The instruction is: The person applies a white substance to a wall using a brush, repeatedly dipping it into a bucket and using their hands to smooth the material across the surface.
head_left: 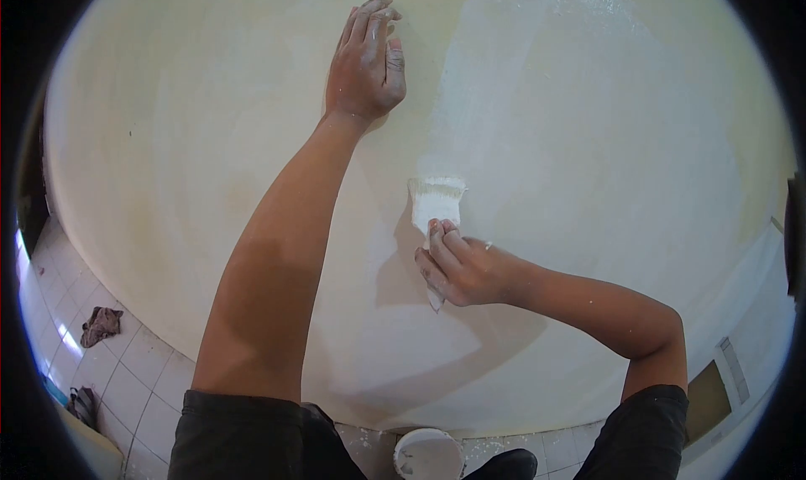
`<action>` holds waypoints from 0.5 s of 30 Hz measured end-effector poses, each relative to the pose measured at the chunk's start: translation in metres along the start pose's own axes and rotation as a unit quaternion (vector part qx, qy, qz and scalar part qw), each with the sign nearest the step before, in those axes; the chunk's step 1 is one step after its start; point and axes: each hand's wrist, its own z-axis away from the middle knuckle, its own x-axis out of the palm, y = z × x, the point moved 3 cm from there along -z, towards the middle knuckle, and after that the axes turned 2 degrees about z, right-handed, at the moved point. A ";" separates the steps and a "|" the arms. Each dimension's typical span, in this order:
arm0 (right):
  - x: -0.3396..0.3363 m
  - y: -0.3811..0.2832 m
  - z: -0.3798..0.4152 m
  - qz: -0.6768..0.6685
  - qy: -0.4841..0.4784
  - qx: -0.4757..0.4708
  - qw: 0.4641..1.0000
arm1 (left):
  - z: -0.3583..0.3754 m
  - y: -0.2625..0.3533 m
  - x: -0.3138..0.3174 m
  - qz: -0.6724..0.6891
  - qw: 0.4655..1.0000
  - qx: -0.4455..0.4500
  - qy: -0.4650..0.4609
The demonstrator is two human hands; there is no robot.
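My right hand [460, 266] is wrapped round the handle of a paintbrush [437, 203] coated in white paint. Its bristles point up and lie against the wall [277, 136]. My left hand [367, 64], smeared with white, rests against the wall higher up and to the left, fingers stretched out and nothing in it. Wet-looking white paint covers the wall above and to the right of the brush, while the part to the left is yellowish cream.
A white bucket [429, 455] stands on the floor at the wall's foot, beside a dark shoe [510, 465]. On the tiled floor [126, 396] at the left lies a crumpled brown cloth [102, 325]. Paint spots dot the floor near the bucket.
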 end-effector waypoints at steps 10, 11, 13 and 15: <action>0.000 0.103 -0.029 -0.496 -0.012 0.469 0.731 | 0.000 -0.002 0.000 -0.010 1.000 -0.003 0.001; 0.005 0.111 -0.031 -0.484 -0.001 0.449 0.751 | 0.000 -0.002 0.000 -0.008 1.000 -0.002 0.002; 0.011 0.129 -0.034 -0.457 0.021 0.407 0.790 | 0.000 -0.003 0.001 -0.009 1.000 0.000 0.003; 0.000 0.155 -0.043 -0.366 0.101 0.321 0.868 | 0.000 -0.004 0.002 -0.006 1.000 0.004 0.005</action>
